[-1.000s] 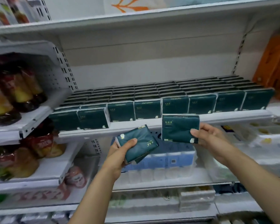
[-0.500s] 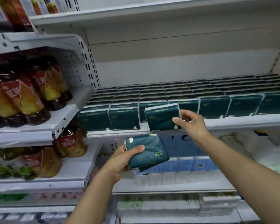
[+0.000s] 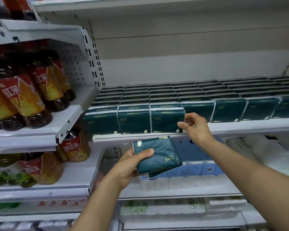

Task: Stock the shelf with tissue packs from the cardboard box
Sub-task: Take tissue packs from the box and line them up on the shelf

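Right hand (image 3: 196, 126) grip pinches shelved pack (image 3: 167, 120); left hand (image 3: 130, 165) grip clasps spare packs (image 3: 157, 155) below.

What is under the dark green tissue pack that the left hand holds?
A second dark green pack peeks out beneath the held tissue pack, in the left hand. The top pack covers most of it, and I cannot tell whether more lie beneath.

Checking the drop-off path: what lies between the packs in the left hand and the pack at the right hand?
In the head view, only the shelf's white front edge separates the held packs from the shelved pack.
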### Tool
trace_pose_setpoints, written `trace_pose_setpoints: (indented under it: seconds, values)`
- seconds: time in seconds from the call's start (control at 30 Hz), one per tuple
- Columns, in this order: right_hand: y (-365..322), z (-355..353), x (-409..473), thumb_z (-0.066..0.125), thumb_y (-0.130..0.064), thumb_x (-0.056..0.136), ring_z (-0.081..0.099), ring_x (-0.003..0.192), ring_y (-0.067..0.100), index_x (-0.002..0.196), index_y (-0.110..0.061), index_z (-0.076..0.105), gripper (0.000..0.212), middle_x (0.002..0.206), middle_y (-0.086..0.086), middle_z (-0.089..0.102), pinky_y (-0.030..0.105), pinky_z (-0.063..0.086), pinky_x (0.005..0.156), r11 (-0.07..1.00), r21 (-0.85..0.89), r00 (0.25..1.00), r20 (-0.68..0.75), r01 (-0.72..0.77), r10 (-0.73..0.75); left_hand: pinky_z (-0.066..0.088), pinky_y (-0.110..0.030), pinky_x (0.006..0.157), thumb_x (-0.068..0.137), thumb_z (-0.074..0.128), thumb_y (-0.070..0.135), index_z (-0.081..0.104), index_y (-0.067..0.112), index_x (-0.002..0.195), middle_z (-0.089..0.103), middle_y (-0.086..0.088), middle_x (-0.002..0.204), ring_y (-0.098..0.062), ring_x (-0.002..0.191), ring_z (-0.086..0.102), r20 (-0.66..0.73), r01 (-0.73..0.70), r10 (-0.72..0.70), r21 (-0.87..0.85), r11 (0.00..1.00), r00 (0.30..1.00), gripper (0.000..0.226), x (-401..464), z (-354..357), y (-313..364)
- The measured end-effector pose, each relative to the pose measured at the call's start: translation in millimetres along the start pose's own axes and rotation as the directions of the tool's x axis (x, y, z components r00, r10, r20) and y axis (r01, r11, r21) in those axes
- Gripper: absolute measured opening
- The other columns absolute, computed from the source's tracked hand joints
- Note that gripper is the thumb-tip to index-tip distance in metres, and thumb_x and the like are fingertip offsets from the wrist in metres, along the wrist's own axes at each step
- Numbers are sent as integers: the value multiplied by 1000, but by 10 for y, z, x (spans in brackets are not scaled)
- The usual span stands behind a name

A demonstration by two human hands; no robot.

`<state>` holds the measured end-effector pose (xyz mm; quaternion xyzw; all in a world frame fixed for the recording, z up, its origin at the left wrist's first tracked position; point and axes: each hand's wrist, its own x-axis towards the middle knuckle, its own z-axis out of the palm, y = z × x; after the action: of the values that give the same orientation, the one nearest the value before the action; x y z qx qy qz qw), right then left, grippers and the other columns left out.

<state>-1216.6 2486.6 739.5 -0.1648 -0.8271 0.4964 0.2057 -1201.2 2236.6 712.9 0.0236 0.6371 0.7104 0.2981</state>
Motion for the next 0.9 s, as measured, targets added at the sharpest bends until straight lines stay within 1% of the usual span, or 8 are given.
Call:
trace_pose_setpoints:
  seconds: [0.13, 0.27, 0.4, 0.53, 0.63, 0.73, 0.83, 0.9]
  values:
    - [14, -1, 25, 74, -24, 85, 54, 88, 14, 102, -18, 59, 24, 88, -10, 57, 27, 44, 78, 1000, -18, 1000, -4, -12, 12, 50, -51, 105, 49, 90, 42, 66, 16, 126, 75, -8, 115, -29, 114, 68, 3, 2, -2, -7, 1000, 1000, 84, 11, 8, -13]
    - [32, -25, 13, 75, -28, 84, 54, 86, 14, 104, -18, 60, 28, 88, -9, 58, 32, 49, 78, 999, -49, 1000, -10, -10, 10, 48, -53, 105, 64, 89, 32, 66, 14, 125, 75, -9, 114, -31, 114, 68, 7, 18, -18, -33, 999, 1000, 67, 30, 28, -31]
    - [61, -110, -128, 68, -33, 88, 51, 70, 12, 89, -18, 57, 19, 74, -6, 55, 43, 50, 72, 986, -86, 984, -92, 143, -150, 49, -53, 104, 70, 79, 27, 66, 12, 125, 74, -12, 116, -31, 112, 68, 44, 40, -35, -115, 993, 998, 58, 8, 62, -33]
    - [62, -264, -363, 55, -57, 88, 47, 59, 11, 65, -12, 53, 50, 62, 8, 55, 42, 45, 62, 977, -23, 972, 105, 213, -210, 62, -40, 77, 77, 70, 23, 68, 14, 117, 75, -11, 114, -23, 93, 74, 119, 63, -34, -252, 966, 992, 41, -11, 150, -46]
    - [104, -410, -487, 43, -79, 82, 52, 65, 12, 78, -1, 57, 79, 70, 12, 58, 39, 45, 64, 991, -102, 947, 318, 83, -47, 61, -35, 65, 80, 68, 22, 66, 14, 123, 74, -11, 115, -22, 90, 75, 153, 90, -42, -320, 943, 987, 44, 24, 228, -77]
    - [119, -565, -562, 42, -72, 88, 55, 63, 12, 89, -4, 66, 72, 73, 8, 67, 30, 43, 58, 990, -88, 851, 508, -107, 137, 61, -39, 72, 76, 85, 24, 63, 13, 132, 70, -13, 125, -26, 103, 72, 185, 88, -28, -329, 940, 982, 61, 70, 326, -90]
    - [157, -682, -558, 54, -56, 91, 62, 72, 17, 101, -7, 69, 52, 89, 13, 72, 26, 44, 53, 975, 13, 780, 603, -221, 169, 59, -46, 90, 54, 97, 31, 60, 12, 136, 65, -15, 133, -31, 120, 65, 209, 40, 33, -338, 940, 977, 92, 123, 427, -96]
    - [173, -744, -544, 64, -44, 89, 63, 78, 20, 107, -7, 68, 42, 99, 15, 71, 25, 45, 51, 955, 68, 732, 659, -289, 175, 58, -47, 93, 49, 100, 30, 60, 10, 135, 65, -17, 132, -33, 119, 65, 196, 8, 74, -390, 921, 978, 96, 136, 487, -94]
